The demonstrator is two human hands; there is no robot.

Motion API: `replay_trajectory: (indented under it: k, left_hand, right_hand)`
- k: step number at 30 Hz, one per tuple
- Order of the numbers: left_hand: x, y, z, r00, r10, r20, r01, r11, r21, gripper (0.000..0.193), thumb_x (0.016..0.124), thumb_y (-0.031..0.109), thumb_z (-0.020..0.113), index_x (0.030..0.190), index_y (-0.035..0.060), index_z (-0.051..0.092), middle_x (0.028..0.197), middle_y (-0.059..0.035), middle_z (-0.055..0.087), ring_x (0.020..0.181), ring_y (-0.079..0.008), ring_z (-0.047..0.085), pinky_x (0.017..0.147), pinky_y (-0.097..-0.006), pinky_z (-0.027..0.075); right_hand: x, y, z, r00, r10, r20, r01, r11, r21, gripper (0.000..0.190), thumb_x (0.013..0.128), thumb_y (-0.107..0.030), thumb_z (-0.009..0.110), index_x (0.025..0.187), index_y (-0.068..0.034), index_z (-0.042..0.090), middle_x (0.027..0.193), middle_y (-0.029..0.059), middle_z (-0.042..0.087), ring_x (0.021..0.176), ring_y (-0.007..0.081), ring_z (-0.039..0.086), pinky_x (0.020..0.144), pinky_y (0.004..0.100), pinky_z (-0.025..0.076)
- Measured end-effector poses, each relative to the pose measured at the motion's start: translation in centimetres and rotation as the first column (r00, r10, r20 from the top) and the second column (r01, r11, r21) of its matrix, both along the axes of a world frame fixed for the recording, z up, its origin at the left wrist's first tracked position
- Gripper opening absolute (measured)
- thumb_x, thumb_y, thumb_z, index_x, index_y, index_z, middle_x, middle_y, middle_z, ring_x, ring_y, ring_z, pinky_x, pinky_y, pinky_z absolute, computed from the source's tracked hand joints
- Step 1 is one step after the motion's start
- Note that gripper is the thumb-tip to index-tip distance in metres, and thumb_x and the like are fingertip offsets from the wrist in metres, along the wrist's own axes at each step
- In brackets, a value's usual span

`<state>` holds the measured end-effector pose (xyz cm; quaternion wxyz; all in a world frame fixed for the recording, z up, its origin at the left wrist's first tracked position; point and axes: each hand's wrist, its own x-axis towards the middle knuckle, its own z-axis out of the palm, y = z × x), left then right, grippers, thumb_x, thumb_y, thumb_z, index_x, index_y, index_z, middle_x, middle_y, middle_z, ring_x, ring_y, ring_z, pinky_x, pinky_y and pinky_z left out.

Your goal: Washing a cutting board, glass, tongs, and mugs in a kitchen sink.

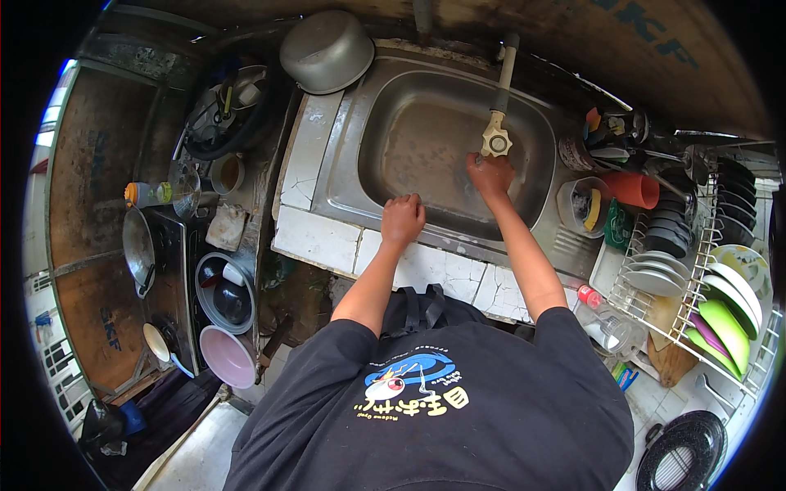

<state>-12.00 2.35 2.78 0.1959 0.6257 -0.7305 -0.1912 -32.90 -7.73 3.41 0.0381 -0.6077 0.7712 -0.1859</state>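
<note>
A stainless steel sink (344, 166) with a wet basin lies before me. My left hand (402, 220) rests at its front rim, back of the hand upward and fingers curled at the edge. Over the basin, my right hand (491, 177) is directly below the pale star-shaped handle of the tap (496, 138), with its fingers bent inward. The hand itself hides its palm and fingertips, so I cannot see whether anything is in it. Some water lies on the bottom of the basin, and no dishes show there.
An upturned metal pot (327, 52) stands at the back left corner. On the right are a plastic tub with a yellow sponge (591, 208), a red cup (632, 189) and a wire dish rack (675, 331) holding plates and bowls. Basins, including a pink basin (227, 356), sit left.
</note>
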Motion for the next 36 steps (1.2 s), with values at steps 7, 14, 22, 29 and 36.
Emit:
replay_trajectory:
  k: [7,14,22,29,36]
  left_hand:
    - [0.1,0.1,0.0,1.000,0.004,-0.003,-0.004,1.000,-0.003,0.010,0.083,0.014,0.058,0.080,0.0043,0.062,0.078,-0.0130,0.066,0.078,-0.0321,0.064,0.074,-0.0442,0.046]
    - [0.1,0.1,0.0,1.000,0.014,-0.004,-0.014,1.000,-0.006,0.010,0.083,0.013,0.058,0.080,0.0047,0.062,0.077,-0.0129,0.066,0.078,-0.0318,0.064,0.075,-0.0438,0.047]
    - [0.1,0.0,0.1,1.000,0.006,0.001,-0.006,1.000,0.004,0.011,0.083,0.015,0.058,0.080,0.0048,0.062,0.079,-0.0134,0.066,0.079,-0.0321,0.064,0.075,-0.0437,0.047]
    - [0.2,0.1,0.2,1.000,0.013,-0.001,-0.013,1.000,0.009,0.011,0.083,0.015,0.058,0.080,0.0049,0.063,0.078,-0.0138,0.066,0.080,-0.0323,0.064,0.076,-0.0438,0.047]
    - [0.0,0.0,0.0,1.000,0.005,-0.006,-0.005,1.000,0.004,0.012,0.083,0.015,0.058,0.078,0.0039,0.061,0.078,-0.0135,0.066,0.079,-0.0324,0.063,0.075,-0.0442,0.047]
  right_hand:
    - [0.2,0.1,0.4,1.000,0.013,-0.012,-0.013,1.000,0.021,0.027,0.075,-0.032,0.060,0.081,-0.008,0.069,0.079,0.0113,0.067,0.082,0.0312,0.064,0.065,0.0471,0.055]
    - [0.2,0.3,1.1,1.000,0.030,0.004,-0.029,0.999,-0.036,0.031,0.077,-0.035,0.059,0.083,-0.005,0.067,0.081,0.0183,0.068,0.078,0.0373,0.066,0.067,0.0483,0.055]
    - [0.1,0.1,0.6,1.000,0.009,-0.012,-0.008,1.000,0.023,0.027,0.077,-0.032,0.058,0.083,-0.007,0.067,0.080,0.0118,0.067,0.084,0.0319,0.064,0.067,0.0473,0.056]
    - [0.2,0.0,0.4,1.000,0.015,0.021,-0.016,0.999,0.051,0.030,0.076,-0.033,0.059,0.086,-0.007,0.068,0.085,0.0157,0.067,0.084,0.0329,0.065,0.068,0.0469,0.056]
    - [-0.3,0.0,0.0,0.998,0.009,0.054,-0.013,0.996,0.083,0.031,0.077,-0.034,0.059,0.089,-0.007,0.069,0.090,0.0172,0.066,0.085,0.0342,0.066,0.070,0.0468,0.057]
